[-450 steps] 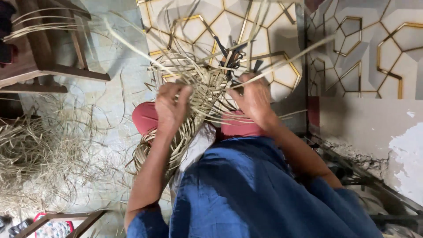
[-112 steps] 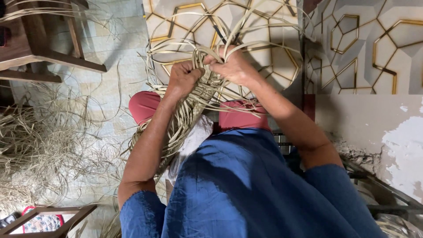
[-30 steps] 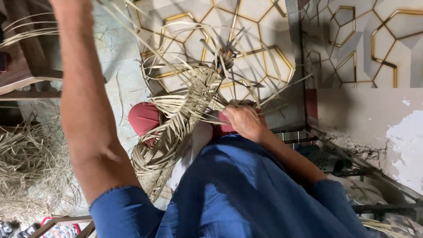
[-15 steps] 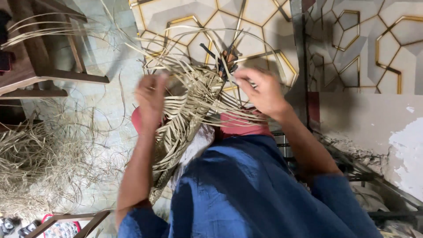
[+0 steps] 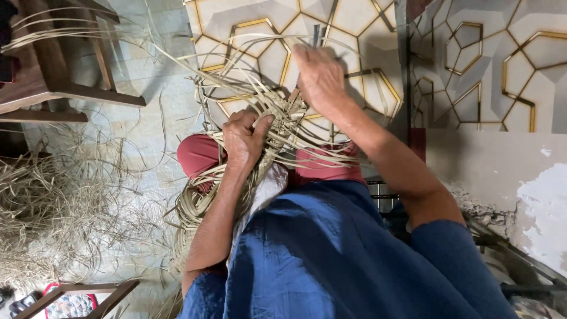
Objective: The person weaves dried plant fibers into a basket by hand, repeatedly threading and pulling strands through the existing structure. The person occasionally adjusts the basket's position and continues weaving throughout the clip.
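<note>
A half-woven piece of pale cane strips point(image 5: 277, 127) is held up over the lap of a seated person, in the middle of the view, with loose strip ends fanning out toward the far tiled wall. The left hand point(image 5: 245, 139) is closed around the woven body of the piece, fingers curled over the strands. The right hand point(image 5: 322, 74) is raised farther off, closed over the upper strands; whether a single strip is pinched cannot be told. The step in hand appears to be weaving a strip through while the body is steadied; the next move would likely call for the strip to be drawn tight without kinking. Red trousers point(image 5: 198, 156) and a blue shirt point(image 5: 331, 254) lie nearer. A heap of loose cane point(image 5: 41, 207) is spread on the floor at left, beside a wooden chair point(image 5: 53, 77).
</note>
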